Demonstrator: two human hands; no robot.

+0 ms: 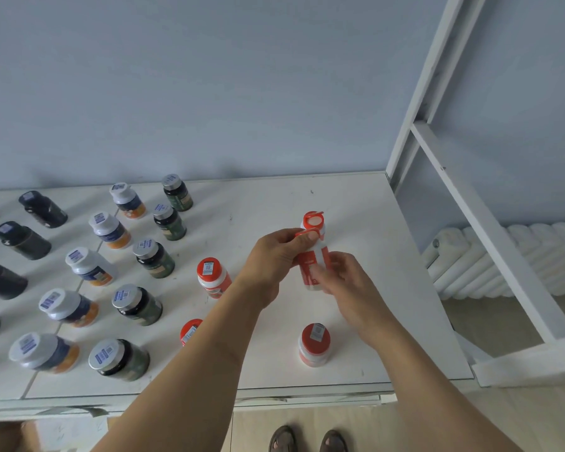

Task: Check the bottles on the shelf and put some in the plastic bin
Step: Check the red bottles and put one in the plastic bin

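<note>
I hold a white bottle with a red label (311,266) above the white shelf top (366,223). Its red flip cap (313,221) is open, showing a white seal inside. My left hand (274,256) pinches the cap's lid near the neck. Around the lower body of the bottle my right hand (343,278) grips. Three more red-capped bottles stand on the shelf: one (212,276) left of my left hand, one (314,344) near the front edge, one (190,331) partly hidden by my left forearm. No plastic bin is in view.
Rows of white-capped, silver-capped and dark bottles (92,267) cover the left half of the shelf. A white metal frame (470,203) rises at the right, with a white radiator (535,256) behind it. My feet (307,440) show below the front edge.
</note>
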